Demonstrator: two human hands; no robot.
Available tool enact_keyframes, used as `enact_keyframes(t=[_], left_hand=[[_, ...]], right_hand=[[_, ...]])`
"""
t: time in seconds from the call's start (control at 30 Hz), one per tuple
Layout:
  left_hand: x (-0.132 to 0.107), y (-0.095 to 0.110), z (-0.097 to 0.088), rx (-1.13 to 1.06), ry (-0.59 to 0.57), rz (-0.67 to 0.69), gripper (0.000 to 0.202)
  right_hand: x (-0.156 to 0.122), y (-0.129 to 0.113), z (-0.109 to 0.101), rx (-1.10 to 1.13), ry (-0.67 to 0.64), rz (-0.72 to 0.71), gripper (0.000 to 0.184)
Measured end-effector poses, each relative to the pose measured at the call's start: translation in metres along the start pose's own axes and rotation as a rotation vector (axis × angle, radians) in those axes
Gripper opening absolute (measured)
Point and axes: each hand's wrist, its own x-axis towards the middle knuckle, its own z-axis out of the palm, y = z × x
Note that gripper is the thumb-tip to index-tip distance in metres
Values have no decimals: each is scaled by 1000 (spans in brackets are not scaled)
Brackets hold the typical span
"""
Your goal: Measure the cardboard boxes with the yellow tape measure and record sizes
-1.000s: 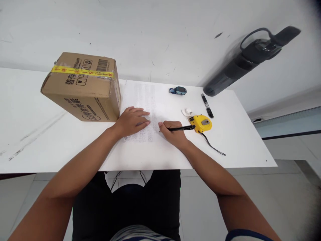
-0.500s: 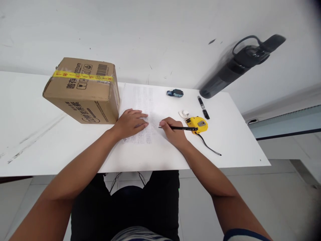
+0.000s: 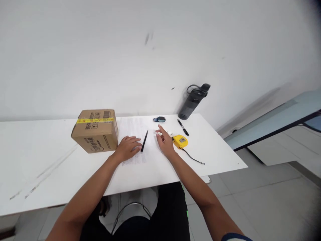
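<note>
My left hand point(image 3: 128, 148) lies flat with its fingers spread on a printed sheet of paper point(image 3: 132, 129), beside the cardboard box. A black pen point(image 3: 144, 140) rests on the sheet just right of those fingertips, touched by neither hand as far as I can see. My right hand point(image 3: 165, 141) is open and holds nothing, its thumb and fingers apart over the paper's right side. Close to its right lies a yellow tape measure point(image 3: 181, 142) with a black wrist strap. A small white item point(image 3: 170, 134), partly hidden, sits behind the right hand.
A taped cardboard box point(image 3: 96, 142) stands to the left. Toward the wall are a small blue-and-black object point(image 3: 159, 119), a black marker point(image 3: 183, 127) and a dark water bottle point(image 3: 190, 105) standing at the back. The white table point(image 3: 55, 164) ends at its front and right edges.
My right hand has let go of the pen, which now lies on the paper. My left hand stays on the sheet. The view has tilted up, showing more wall.
</note>
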Motion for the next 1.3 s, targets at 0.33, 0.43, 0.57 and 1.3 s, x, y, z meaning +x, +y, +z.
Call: enact_keyframes(t=[0.33, 0.43, 0.57, 1.3], left_hand=[[-43, 64, -87, 278, 678, -43, 25], [-48, 46, -140, 310, 764, -498, 39], [-52, 1, -183, 129, 558, -970, 77], [-67, -35, -192, -467, 351, -840, 73]], right_hand=[[-15, 7, -40, -646, 285, 376, 61], [-18, 6, -34, -684, 219, 368, 63], [-21, 5, -34, -704, 149, 313, 59], [-21, 17, -63, -602, -125, 121, 45]])
